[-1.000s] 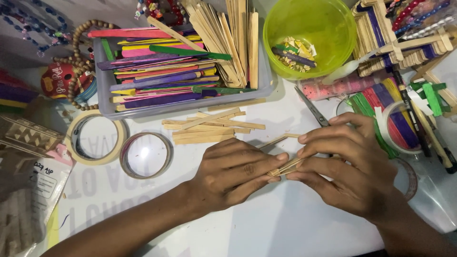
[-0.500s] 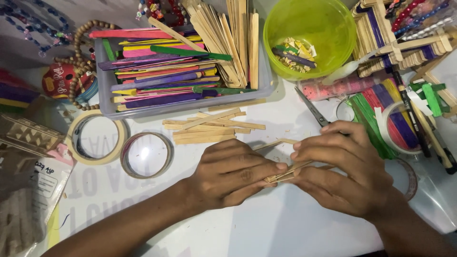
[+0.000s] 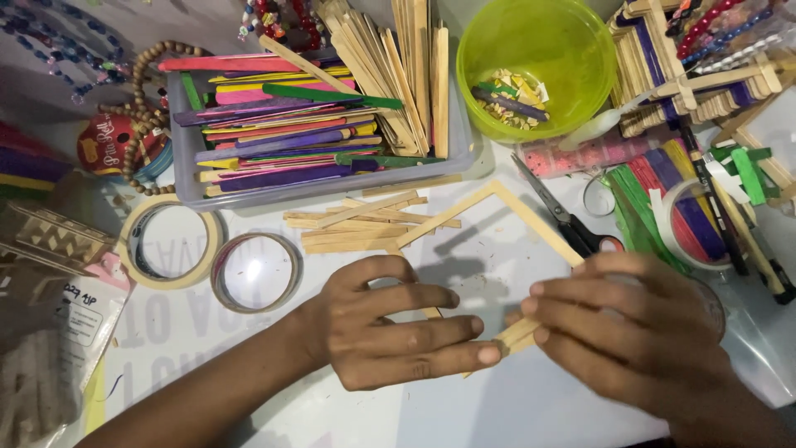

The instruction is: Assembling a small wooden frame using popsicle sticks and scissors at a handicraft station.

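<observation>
A square frame made of plain wooden craft sticks (image 3: pixel 489 199) is tilted up off the white table, its far corner pointing toward the tray. My left hand (image 3: pixel 390 328) pinches its near corner from the left with fingers stretched out. My right hand (image 3: pixel 630 332) grips the same corner and the right side of the frame. The fingertips of both hands meet at the near joint (image 3: pixel 510 336). A loose pile of plain wooden sticks (image 3: pixel 365 222) lies just beyond my left hand.
A grey tray (image 3: pixel 323 187) holds coloured and plain sticks. A green bowl (image 3: pixel 531 58) with scraps stands behind. Scissors (image 3: pixel 564 220) lie near the frame. Two tape rolls (image 3: pixel 170 241) (image 3: pixel 255 272) sit on the left, a plastic packet (image 3: pixel 50 332) further left, stick structures (image 3: pixel 705 83) on the right.
The stick frame has been lifted and opened out into view, rising from between my hands. My right hand has shifted right and my left hand's fingers have straightened toward the near corner.
</observation>
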